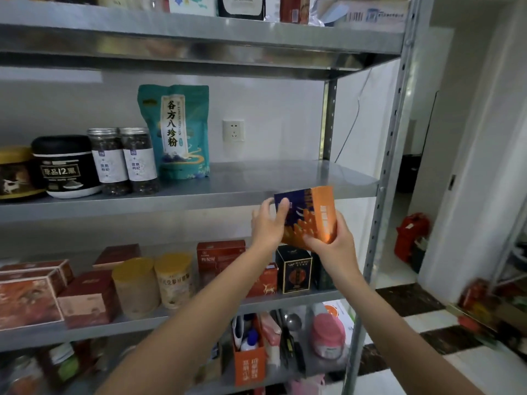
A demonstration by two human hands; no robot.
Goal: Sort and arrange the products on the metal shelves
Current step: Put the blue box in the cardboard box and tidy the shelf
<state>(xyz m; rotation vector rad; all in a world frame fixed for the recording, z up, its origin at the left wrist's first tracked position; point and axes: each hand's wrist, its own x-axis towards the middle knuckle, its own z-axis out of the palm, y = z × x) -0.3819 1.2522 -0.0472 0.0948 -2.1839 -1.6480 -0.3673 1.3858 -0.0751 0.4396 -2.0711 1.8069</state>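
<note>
Head view: left hand point(267, 225) and right hand point(330, 243) grip the box point(309, 210), apparently mid-placement; next, raise it onto the shelf point(271, 178) above the fingers.

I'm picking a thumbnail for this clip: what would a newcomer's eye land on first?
The orange and navy box, gripped between the left hand and right hand before the middle shelf's front edge. Then the tall teal pouch standing on that shelf, right of two clear jars.
</note>
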